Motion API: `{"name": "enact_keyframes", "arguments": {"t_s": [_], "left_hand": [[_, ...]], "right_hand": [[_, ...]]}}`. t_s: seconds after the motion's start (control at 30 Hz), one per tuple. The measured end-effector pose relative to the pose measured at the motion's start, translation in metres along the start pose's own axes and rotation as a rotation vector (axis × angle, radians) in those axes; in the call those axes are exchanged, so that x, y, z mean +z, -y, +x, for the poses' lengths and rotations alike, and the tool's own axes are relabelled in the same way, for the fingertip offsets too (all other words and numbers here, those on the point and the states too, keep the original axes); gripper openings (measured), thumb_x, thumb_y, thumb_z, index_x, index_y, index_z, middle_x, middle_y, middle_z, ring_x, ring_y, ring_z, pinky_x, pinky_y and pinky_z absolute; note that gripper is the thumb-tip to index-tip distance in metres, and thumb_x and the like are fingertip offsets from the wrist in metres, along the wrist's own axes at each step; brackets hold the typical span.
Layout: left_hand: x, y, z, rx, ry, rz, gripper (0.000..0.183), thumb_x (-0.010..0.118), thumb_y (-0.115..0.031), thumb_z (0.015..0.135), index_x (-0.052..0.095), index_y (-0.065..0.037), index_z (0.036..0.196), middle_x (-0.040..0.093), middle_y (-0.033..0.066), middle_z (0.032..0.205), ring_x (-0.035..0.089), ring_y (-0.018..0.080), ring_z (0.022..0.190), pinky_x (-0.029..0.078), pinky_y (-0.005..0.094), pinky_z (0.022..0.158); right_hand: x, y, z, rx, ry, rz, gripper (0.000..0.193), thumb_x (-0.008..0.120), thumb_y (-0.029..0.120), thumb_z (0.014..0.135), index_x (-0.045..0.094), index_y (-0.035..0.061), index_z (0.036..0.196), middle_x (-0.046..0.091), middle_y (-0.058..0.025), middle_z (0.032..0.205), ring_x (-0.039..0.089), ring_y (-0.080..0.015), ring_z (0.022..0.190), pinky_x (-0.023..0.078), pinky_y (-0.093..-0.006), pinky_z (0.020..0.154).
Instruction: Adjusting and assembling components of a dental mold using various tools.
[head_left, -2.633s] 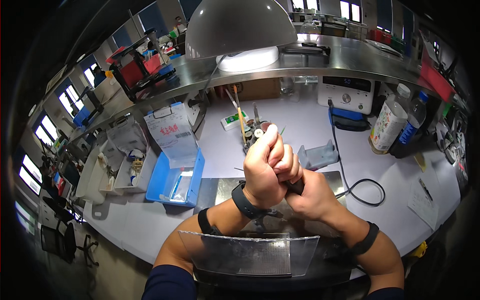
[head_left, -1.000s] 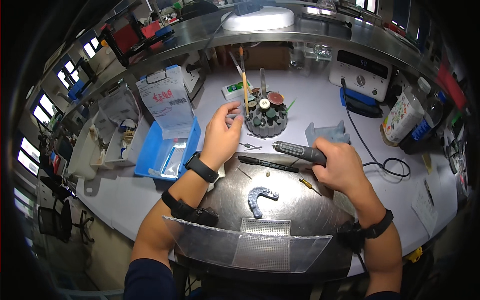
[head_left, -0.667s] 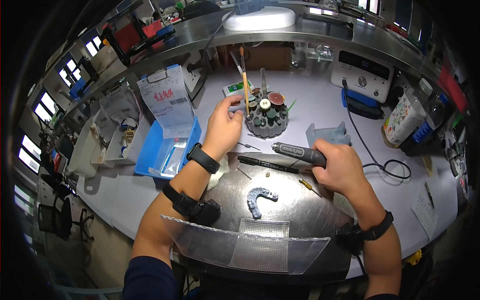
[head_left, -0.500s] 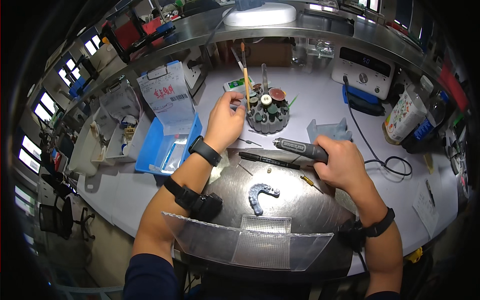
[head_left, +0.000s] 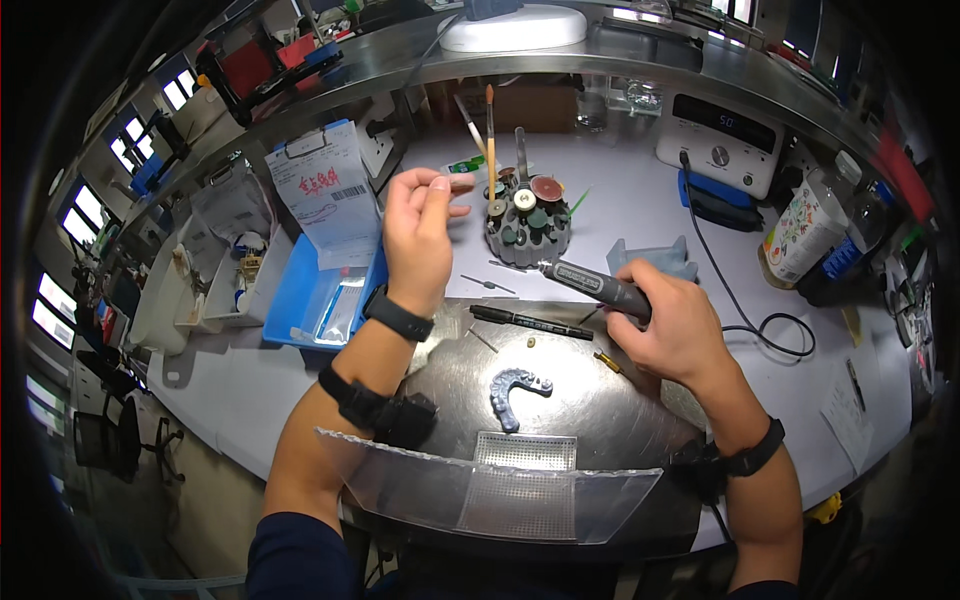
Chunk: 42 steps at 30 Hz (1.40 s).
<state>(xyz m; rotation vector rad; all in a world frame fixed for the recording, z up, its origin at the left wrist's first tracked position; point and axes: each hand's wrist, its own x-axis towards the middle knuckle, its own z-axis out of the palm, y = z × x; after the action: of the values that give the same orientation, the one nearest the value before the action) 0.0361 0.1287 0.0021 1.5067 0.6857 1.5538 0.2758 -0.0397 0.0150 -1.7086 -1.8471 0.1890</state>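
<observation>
My right hand (head_left: 672, 322) is wrapped around a dark grey rotary handpiece (head_left: 590, 286), its tip pointing left toward a round grey bur stand (head_left: 528, 235). Grinding discs, burs and two brushes stand upright in that holder. Just left of it, my left hand (head_left: 420, 235) is raised with thumb and fingers pinched together; what they hold, if anything, I cannot make out. Below, on a metal plate (head_left: 640, 420), lie a grey dental arch model (head_left: 512, 398), a black marker (head_left: 530, 322), a small tooth-like piece (head_left: 531, 342) and a brass-coloured tool (head_left: 608, 362).
A clear shield (head_left: 400, 482) crosses the near side. Blue and white bins with paper slips stand left, including a blue bin (head_left: 295, 292). Behind right sit a white control unit (head_left: 720, 145) with a cord (head_left: 712, 265) and a bottle (head_left: 805, 240). A metal shelf (head_left: 600, 62) overhangs the back.
My left hand has drawn away from the bur stand, to the left and slightly up, and its fingers now pinch together. The right hand still holds the handpiece, nearly in the same place.
</observation>
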Motion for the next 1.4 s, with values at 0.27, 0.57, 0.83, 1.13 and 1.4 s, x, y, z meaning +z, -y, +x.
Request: {"name": "enact_keyframes", "arguments": {"t_s": [0.27, 0.57, 0.83, 1.13, 1.4], "left_hand": [[0.01, -0.035, -0.053, -0.352, 0.212, -0.554, 0.012, 0.045, -0.015, 0.11, 0.044, -0.005, 0.118, 0.068, 0.022, 0.114, 0.071, 0.0341, 0.111, 0.058, 0.0458, 0.101], [0.006, -0.029, -0.057, -0.353, 0.226, -0.505, 0.014, 0.044, -0.014, 0.111, 0.041, -0.006, 0.121, 0.067, 0.0226, 0.115, 0.072, 0.0341, 0.108, 0.063, 0.0414, 0.095], [0.01, -0.037, -0.06, -0.382, 0.129, -0.453, 0.018, 0.048, -0.017, 0.11, 0.041, -0.008, 0.124, 0.068, 0.0182, 0.105, 0.074, 0.0375, 0.103, 0.064, 0.0405, 0.088], [0.016, -0.037, -0.061, -0.329, 0.164, -0.441, 0.021, 0.052, -0.016, 0.11, 0.042, -0.008, 0.126, 0.066, 0.0138, 0.104, 0.075, 0.031, 0.098, 0.064, 0.0336, 0.08], [0.014, -0.037, -0.063, -0.324, 0.126, -0.441, 0.018, 0.051, -0.012, 0.108, 0.042, -0.007, 0.123, 0.066, 0.019, 0.111, 0.074, 0.0274, 0.096, 0.064, 0.0335, 0.079]], "right_hand": [[0.011, 0.013, -0.001, -0.121, -0.083, 0.174, 0.036, 0.077, 0.028, 0.091, 0.069, 0.004, 0.115, 0.073, -0.0156, 0.094, 0.073, -0.0331, 0.078, 0.057, -0.039, 0.07], [0.013, 0.018, -0.002, -0.165, -0.132, 0.135, 0.034, 0.08, 0.027, 0.088, 0.071, 0.0045, 0.113, 0.073, -0.014, 0.093, 0.073, -0.0308, 0.074, 0.058, -0.0363, 0.068], [0.007, 0.018, -0.006, -0.2, -0.175, 0.027, 0.033, 0.079, 0.03, 0.089, 0.072, 0.0089, 0.114, 0.071, -0.0121, 0.087, 0.071, -0.0288, 0.07, 0.057, -0.0355, 0.062], [0.01, 0.011, -0.013, -0.123, -0.143, 0.065, 0.038, 0.072, 0.038, 0.094, 0.067, 0.01, 0.119, 0.066, -0.0113, 0.084, 0.068, -0.0334, 0.069, 0.056, -0.0433, 0.062], [0.009, 0.017, -0.009, -0.096, -0.063, 0.138, 0.037, 0.067, 0.039, 0.096, 0.063, 0.0096, 0.118, 0.068, -0.0144, 0.089, 0.07, -0.0399, 0.077, 0.057, -0.0487, 0.069]]}}
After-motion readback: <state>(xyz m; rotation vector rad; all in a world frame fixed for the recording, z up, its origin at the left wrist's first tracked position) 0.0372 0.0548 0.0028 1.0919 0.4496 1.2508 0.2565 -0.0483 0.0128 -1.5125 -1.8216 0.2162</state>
